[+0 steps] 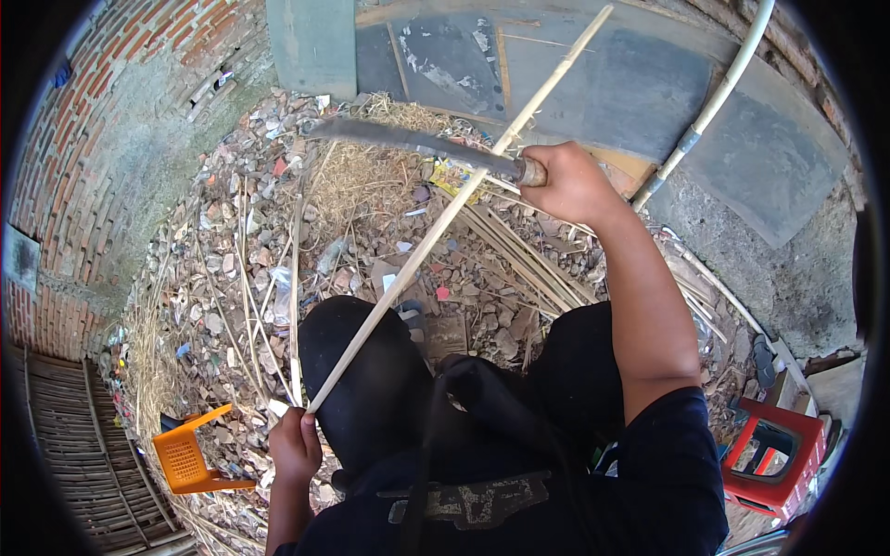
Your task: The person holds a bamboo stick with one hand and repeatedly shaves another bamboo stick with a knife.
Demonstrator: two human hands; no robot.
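My left hand (297, 443) grips the lower end of a long pale bamboo strip (408, 269), thumb pressed on top. The strip runs up and to the right across my left knee. My right hand (567, 183) is closed round the handle of a machete (417, 141), whose long dark blade points left. Near its handle the blade crosses the strip; whether it cuts into the wood I cannot tell. Fine shavings cling to the strip's edge just above the crossing. Other thin strips (295, 296) stand or lean beside my left hand.
A bundle of split strips (528, 255) lies ahead on rubble-covered ground (213, 306). An orange plastic stool (185, 454) is at the left, a red one (777, 454) at the right. A brick wall (139, 93) rises left; a pale pipe (709, 111) leans right.
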